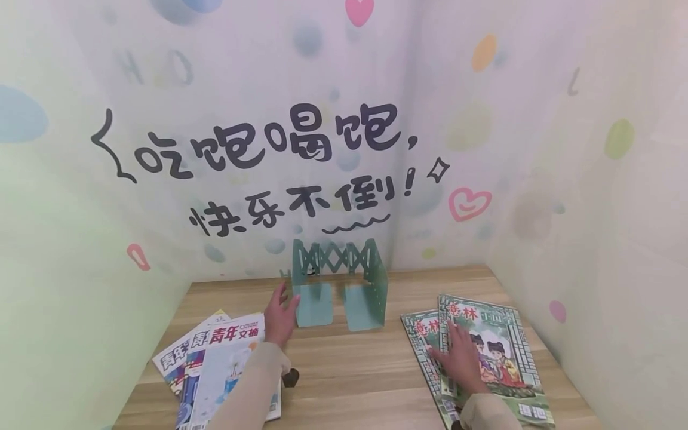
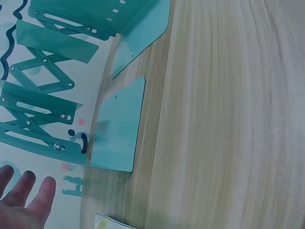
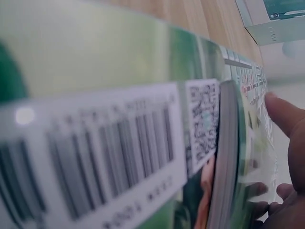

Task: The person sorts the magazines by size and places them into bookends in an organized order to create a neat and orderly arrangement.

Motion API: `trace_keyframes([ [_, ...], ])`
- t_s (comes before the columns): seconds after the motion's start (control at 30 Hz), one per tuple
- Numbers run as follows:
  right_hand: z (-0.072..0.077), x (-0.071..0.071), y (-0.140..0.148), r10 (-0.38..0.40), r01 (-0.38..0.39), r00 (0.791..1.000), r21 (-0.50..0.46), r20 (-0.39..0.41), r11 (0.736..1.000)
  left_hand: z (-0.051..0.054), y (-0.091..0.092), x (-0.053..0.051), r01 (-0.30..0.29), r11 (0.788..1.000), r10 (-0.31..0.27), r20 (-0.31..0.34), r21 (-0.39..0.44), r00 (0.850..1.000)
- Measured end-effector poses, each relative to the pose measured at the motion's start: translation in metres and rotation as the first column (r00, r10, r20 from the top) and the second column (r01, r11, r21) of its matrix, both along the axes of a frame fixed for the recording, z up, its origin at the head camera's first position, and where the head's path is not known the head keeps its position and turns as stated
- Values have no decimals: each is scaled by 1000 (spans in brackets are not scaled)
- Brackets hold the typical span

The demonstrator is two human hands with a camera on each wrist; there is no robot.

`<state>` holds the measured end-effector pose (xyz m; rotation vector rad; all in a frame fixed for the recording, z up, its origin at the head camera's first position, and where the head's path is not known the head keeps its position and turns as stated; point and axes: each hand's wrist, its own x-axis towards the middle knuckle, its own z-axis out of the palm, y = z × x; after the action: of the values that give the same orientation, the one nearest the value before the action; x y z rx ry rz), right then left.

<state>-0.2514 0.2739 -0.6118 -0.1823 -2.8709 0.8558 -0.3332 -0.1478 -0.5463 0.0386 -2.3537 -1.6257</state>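
Observation:
A teal expandable bookend (image 1: 340, 280) stands at the back of the table, its lattice stretched between two upright side plates. My left hand (image 1: 280, 316) is beside its left plate, fingers extended and holding nothing; in the left wrist view its fingers (image 2: 42, 199) are spread below the bookend (image 2: 116, 131). Whether it touches the plate I cannot tell. My right hand (image 1: 463, 357) lies over two overlapping green magazines, the upper one (image 1: 505, 340) and the lower one (image 1: 416, 334). In the right wrist view, the thumb (image 3: 282, 112) is close to the glossy covers.
Several fanned magazines (image 1: 228, 358) lie at the table's left, partly behind my left forearm. The wood-grain table (image 1: 349, 373) meets a printed backdrop (image 1: 333, 77) behind the bookend, with pale walls left and right.

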Motion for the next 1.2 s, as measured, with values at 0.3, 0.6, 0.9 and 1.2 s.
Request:
trace_keyframes([
  [0.3,-4,1,1,8,-8,1000,1,0,1000,0,0,-1,23,999,-23,11,33,1000],
  [0.6,5,-1,-1,-19,20,998,-17,54,1000,-3,2,-6,35,999,-35,-20,23,999],
  [0.9,8,-1,-2,-41,43,997,-26,71,999,-4,2,-7,63,997,-62,-29,38,998],
  [1.2,10,1,-4,-77,92,991,-149,108,984,-2,3,-7,63,997,-63,4,36,998],
])
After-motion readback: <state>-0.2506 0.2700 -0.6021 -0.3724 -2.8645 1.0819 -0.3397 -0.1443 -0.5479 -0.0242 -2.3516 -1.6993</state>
